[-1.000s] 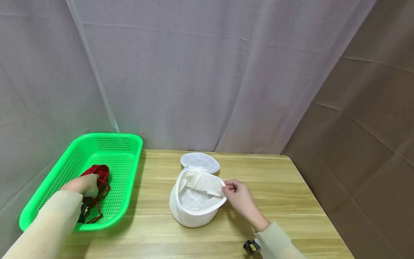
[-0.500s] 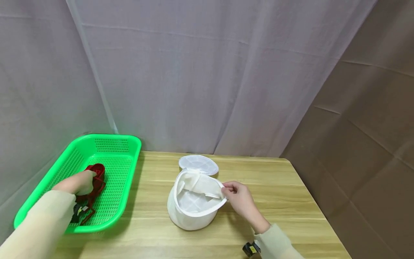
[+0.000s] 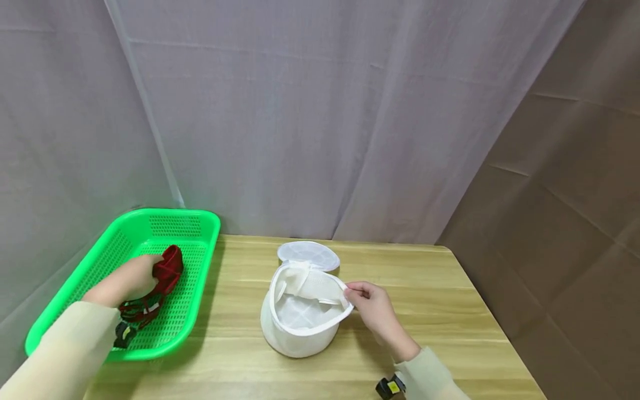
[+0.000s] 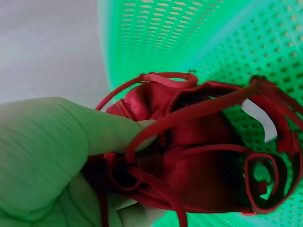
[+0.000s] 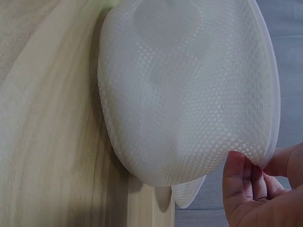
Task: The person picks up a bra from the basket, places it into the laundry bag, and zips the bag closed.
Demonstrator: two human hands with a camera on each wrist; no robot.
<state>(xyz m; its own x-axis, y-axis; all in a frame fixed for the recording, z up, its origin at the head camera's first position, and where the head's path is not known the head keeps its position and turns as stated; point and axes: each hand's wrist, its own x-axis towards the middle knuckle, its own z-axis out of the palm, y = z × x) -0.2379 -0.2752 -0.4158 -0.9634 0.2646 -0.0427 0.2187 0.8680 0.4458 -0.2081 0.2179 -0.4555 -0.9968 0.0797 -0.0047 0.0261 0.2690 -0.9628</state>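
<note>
Red strappy item: soft, deep red (image 3: 168, 269), bunched in the left hand within the basket, left of the frame below the middle; its full shape is hidden in the folds.
Risk with the straps: thin loops (image 4: 194, 114) hang loose across the left wrist view, so a lift could snag one in the basket's holes or on its rim, tugging the item free or dragging the basket along.
Risk with the white bag: its mouth looks soft and is pinched at one spot only; a hard pull there could tip or slide it, and letting go could let the opening sag narrower.
Green basket: a shallow plastic tray with perforated walls (image 3: 175, 225), lower left of the frame; the red item is inside, its straps trailing toward the near end.
White mesh bag: rounded and upright (image 3: 300, 344) on the wooden table (image 3: 435, 300), lower centre; inside show a pale base with crossed lines and a fold of white fabric.
Lid: a white oval flap (image 3: 308, 254), swung back behind the mouth; a zip (image 5: 278, 104) edges the opening.
Left hand: thumb and fingers (image 3: 136, 276) pinch the red cloth between them.
Right hand: thumb and fingertips (image 3: 375, 311) pinch the bag's rim at its right side.
</note>
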